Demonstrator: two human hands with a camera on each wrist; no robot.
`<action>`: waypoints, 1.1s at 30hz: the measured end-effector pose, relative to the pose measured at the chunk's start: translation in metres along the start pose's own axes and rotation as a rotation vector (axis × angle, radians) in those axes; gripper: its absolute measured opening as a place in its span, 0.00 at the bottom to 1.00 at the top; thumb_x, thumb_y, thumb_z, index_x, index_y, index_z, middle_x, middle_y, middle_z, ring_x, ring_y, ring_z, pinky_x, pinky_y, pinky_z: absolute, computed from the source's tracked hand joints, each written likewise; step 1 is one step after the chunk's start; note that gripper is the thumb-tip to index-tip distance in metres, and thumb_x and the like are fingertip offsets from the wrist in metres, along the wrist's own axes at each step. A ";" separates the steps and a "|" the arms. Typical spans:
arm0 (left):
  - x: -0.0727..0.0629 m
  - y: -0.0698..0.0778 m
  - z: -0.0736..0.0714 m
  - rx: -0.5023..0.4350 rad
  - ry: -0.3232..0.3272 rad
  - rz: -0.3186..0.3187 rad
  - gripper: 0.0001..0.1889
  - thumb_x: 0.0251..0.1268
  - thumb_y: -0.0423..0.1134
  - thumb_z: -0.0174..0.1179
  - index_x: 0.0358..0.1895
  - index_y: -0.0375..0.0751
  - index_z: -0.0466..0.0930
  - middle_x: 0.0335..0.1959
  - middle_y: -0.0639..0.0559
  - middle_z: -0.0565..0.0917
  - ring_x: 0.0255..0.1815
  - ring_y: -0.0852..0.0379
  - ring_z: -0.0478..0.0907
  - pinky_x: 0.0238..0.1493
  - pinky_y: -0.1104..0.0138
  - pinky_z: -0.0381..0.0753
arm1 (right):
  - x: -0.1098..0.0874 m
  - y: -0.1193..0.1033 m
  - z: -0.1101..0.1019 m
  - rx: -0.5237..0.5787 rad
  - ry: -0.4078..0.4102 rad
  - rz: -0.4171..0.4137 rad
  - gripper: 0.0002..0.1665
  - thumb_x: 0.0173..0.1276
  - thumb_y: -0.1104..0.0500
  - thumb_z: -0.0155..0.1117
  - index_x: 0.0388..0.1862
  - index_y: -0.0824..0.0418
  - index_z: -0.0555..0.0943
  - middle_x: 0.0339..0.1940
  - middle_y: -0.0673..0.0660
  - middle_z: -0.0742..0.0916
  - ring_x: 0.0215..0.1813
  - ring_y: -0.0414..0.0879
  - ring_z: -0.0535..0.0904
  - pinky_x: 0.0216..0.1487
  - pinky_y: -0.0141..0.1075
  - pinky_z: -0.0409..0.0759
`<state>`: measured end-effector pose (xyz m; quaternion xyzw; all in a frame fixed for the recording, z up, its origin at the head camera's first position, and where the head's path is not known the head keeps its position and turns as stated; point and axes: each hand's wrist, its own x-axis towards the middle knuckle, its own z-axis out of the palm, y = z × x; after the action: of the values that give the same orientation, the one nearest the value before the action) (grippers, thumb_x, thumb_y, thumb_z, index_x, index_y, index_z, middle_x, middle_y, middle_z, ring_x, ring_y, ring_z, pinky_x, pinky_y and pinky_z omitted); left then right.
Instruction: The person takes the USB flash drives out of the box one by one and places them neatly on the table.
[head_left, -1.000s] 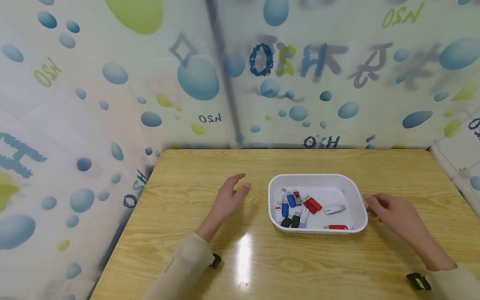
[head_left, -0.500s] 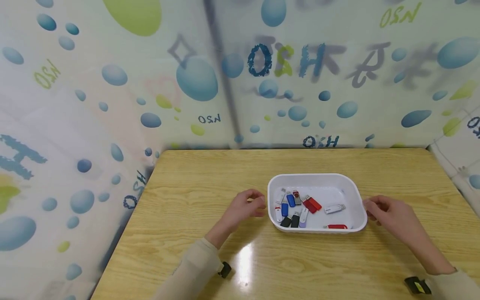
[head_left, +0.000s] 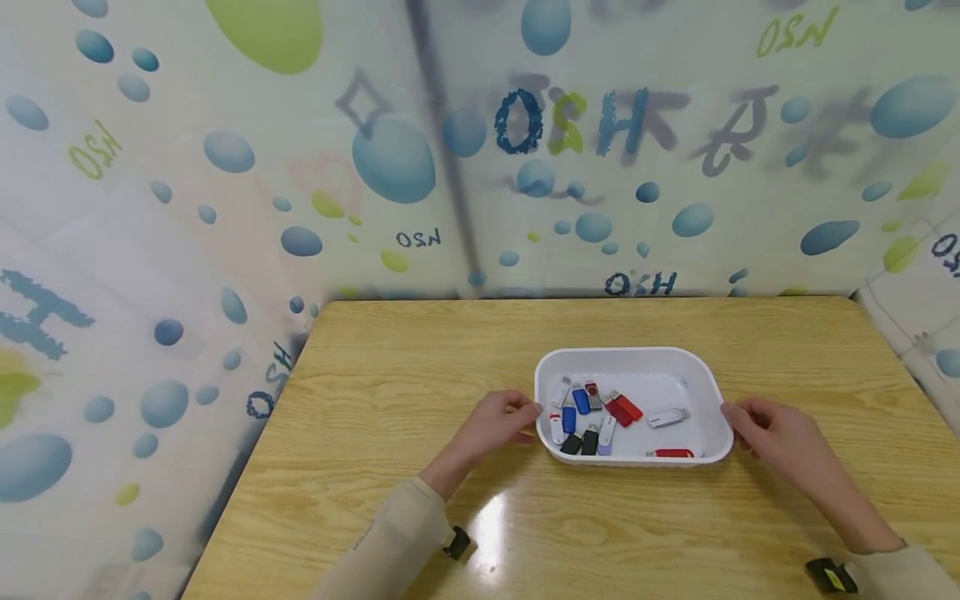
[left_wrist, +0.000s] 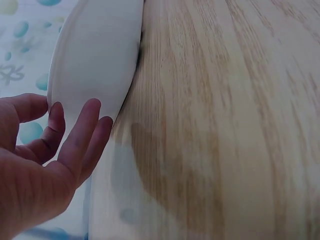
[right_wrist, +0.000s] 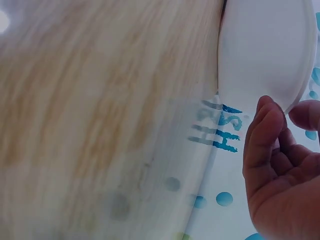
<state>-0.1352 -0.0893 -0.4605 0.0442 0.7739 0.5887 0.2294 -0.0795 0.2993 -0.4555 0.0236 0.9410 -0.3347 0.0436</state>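
Note:
A white plastic tray with rounded corners sits on the wooden table, several USB flash drives lying in it. My left hand is at its left end; in the left wrist view the thumb and a bent finger pinch the rim, while two other fingers reach along the outer wall. At the opposite end my right hand pinches the rim between thumb and curled fingers. Blue, black and white drives crowd the tray's left side. Two red drives lie near its middle, and a white drive is farther right.
The wood-grain table extends around the tray on all sides. Behind it hangs a light curtain printed with blue and green spots and letters. Another red drive lies along the tray's near wall.
My left hand has moved right from over the table to the tray's left rim and taken hold of it. The right hand has stayed at the right end; the tray has barely moved.

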 end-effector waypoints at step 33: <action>0.012 0.004 -0.017 0.028 0.096 0.006 0.13 0.80 0.37 0.54 0.49 0.26 0.78 0.53 0.36 0.82 0.47 0.45 0.85 0.50 0.57 0.90 | 0.020 -0.022 0.012 -0.053 0.029 -0.131 0.20 0.83 0.48 0.56 0.42 0.63 0.84 0.24 0.49 0.80 0.29 0.44 0.72 0.26 0.31 0.69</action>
<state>-0.1536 -0.0989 -0.4573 0.0213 0.7920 0.5799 0.1896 -0.1002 0.2752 -0.4535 -0.0343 0.9496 -0.3115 0.0087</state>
